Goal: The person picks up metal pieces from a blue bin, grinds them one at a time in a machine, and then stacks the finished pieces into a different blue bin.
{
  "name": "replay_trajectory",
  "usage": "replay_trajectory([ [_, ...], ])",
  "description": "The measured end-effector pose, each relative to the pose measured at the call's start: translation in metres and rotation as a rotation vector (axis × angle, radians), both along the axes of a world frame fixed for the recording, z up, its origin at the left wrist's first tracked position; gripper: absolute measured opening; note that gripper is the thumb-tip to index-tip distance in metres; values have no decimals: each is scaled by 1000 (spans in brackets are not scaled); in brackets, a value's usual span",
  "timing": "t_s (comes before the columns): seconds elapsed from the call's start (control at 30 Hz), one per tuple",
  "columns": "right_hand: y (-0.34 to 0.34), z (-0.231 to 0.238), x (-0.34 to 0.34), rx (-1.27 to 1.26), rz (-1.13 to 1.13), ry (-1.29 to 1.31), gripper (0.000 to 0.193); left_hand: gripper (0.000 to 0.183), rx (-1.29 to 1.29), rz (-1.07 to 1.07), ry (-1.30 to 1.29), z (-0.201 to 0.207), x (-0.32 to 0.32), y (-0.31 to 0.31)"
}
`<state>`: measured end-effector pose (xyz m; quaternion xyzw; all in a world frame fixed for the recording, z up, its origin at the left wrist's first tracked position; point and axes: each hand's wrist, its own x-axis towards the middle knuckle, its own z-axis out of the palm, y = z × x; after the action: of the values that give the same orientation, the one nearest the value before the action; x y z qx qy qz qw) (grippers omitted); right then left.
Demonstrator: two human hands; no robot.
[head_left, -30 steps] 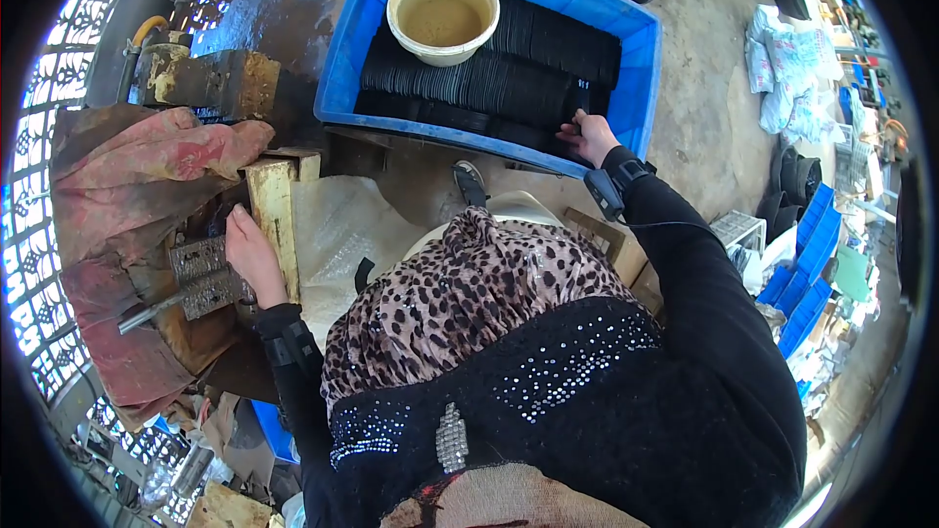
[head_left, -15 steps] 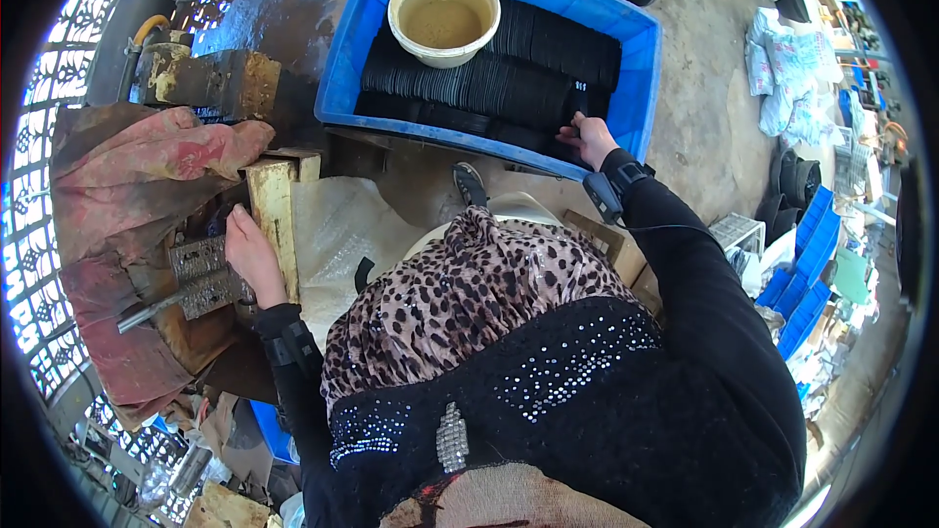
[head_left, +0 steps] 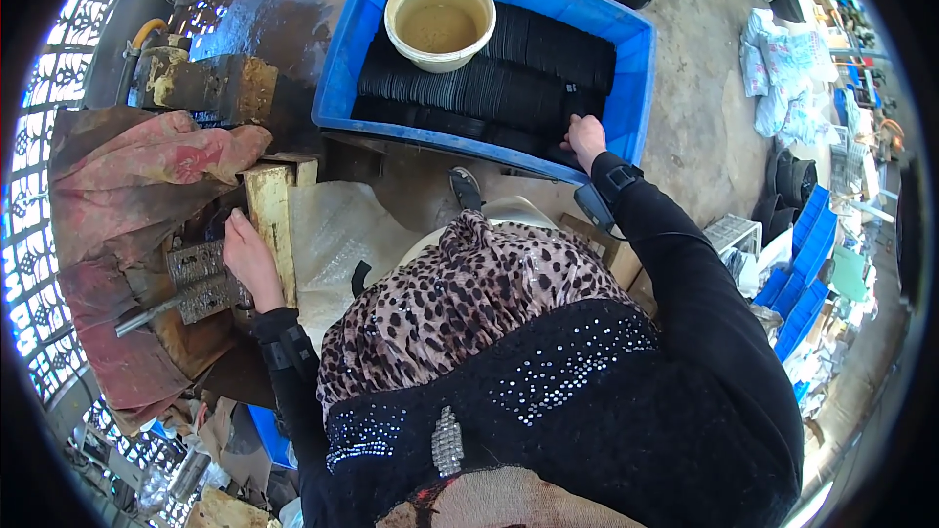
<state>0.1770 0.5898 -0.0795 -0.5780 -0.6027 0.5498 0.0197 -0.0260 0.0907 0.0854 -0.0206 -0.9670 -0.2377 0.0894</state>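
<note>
My right hand reaches into the near right part of a blue plastic bin. Its fingers are closed on the edge of a thin black plate, among rows of similar black plates packed on edge; the fingertips are partly hidden. At the left, my left hand lies with its fingers stretched out and apparently holding nothing. It is beside a pale wooden block and a rough, dirty metal fixture with a rod sticking out.
A cream bucket of murky liquid sits on the plates inside the bin. Stained reddish cloth drapes around the fixture. A heavy rusty machine part stands behind it. White bags and blue trays are at the right.
My right hand stays at the near right of the bin, its fingers shifting slightly among the plates. The whole view has moved a little; my left hand keeps its place by the fixture.
</note>
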Motion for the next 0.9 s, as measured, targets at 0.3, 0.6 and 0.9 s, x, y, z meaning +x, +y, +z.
replay_trajectory([
  [0.3,-7,22,-26,159,375,-461,33,47,5,36,-39,-1,3,-3],
  [0.6,28,47,-33,359,540,-547,53,47,-10,31,-25,4,3,3],
  [0.9,47,33,-42,193,368,-469,55,46,-5,4,42,3,4,0],
])
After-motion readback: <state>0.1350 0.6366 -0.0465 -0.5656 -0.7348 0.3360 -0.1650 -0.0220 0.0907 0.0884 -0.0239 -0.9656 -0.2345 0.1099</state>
